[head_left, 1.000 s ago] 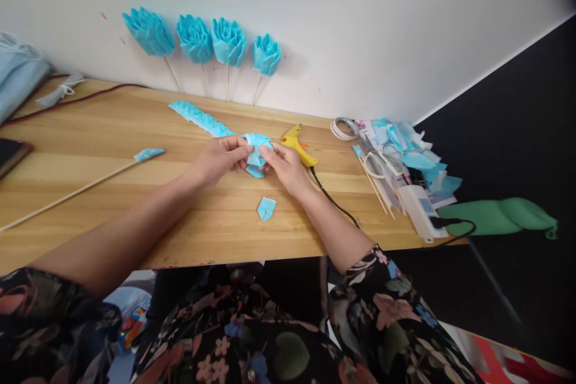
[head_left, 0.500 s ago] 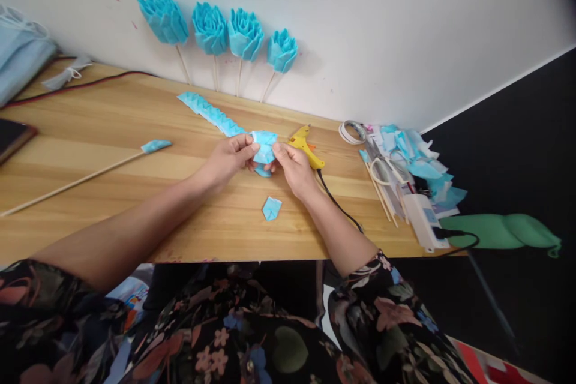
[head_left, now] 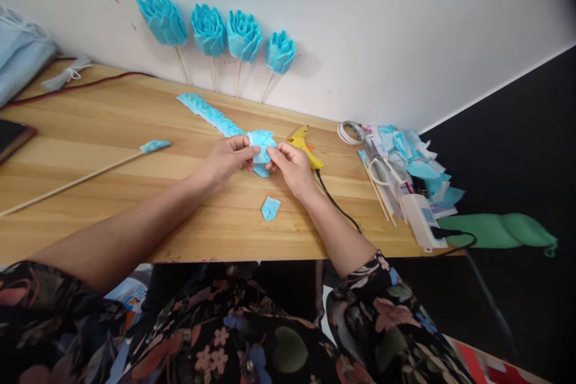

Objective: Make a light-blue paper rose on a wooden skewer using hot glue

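Left hand (head_left: 227, 160) and right hand (head_left: 292, 167) each pinched a folded blue petal piece (head_left: 261, 140) between thumb and fingers over the table (head_left: 216, 222), probably to hold it flat (layers too blurry). Glue gun (head_left: 306, 149) sat by the right hand, handy; blue roses (head_left: 244, 37) leaned on the wall (head_left: 360, 30), out of the way.

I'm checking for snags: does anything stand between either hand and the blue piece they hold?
Nothing visible does: the left hand and right hand both pinch the blue piece. The glue gun lies beyond the right hand, not between.
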Tool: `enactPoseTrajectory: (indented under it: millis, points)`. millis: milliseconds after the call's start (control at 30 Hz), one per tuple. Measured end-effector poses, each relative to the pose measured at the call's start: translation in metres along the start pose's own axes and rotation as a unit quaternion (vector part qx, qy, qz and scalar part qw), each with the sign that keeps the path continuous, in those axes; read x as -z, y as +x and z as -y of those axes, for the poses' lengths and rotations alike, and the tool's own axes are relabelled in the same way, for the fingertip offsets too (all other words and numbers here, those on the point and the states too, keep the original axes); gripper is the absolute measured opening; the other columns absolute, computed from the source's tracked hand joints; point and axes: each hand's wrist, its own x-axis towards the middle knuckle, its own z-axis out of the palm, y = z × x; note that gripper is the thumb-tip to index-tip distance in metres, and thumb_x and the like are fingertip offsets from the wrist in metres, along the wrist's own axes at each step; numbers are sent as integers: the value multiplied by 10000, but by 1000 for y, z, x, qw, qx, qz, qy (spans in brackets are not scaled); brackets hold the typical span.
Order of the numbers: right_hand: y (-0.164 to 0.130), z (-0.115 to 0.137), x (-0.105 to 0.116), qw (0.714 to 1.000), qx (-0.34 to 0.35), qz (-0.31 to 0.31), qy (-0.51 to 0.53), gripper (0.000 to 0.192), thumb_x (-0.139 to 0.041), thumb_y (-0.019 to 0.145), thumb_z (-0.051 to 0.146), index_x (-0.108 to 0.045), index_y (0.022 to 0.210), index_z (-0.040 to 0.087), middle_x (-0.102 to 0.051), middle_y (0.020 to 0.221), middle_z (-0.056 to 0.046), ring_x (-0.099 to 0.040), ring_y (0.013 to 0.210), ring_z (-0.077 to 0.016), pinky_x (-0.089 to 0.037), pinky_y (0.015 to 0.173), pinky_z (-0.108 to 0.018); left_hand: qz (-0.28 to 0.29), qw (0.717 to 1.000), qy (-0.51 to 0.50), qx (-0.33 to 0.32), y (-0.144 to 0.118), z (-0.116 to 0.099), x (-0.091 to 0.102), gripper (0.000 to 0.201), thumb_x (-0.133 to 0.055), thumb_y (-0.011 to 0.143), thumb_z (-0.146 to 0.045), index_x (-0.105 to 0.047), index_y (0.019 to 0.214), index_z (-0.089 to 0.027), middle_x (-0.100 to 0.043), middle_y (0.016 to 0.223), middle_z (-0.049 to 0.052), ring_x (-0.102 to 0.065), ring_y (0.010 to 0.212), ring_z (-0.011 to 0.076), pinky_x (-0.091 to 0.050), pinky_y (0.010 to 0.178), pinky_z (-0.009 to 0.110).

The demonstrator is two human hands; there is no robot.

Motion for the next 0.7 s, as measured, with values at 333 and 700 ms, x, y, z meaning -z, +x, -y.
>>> enactPoseTrajectory:
  millis: [333, 700]
  points:
    - [-1, -1, -3, 999, -13, 49, 9, 445, -768, 827, 663, -641, 807, 237, -627, 705, 40, -597, 649, -134, -511, 645, -285, 22, 997, 68, -19, -1, -3, -3, 178, -802, 756, -269, -654, 735, -173, -606, 674, -26, -538, 617, 114, -448, 608, 238]
    - [-2, 0, 1, 999, 17, 13, 24, 614, -573, 916, 838, -656, 810, 239, -696, 695, -5, -604, 649, -151, -520, 694, -314, 3, 999, -20, -41, 1, -4, 0, 193, -795, 820, -244, -637, 737, -170, -662, 658, 3, -577, 585, 119, -471, 602, 245]
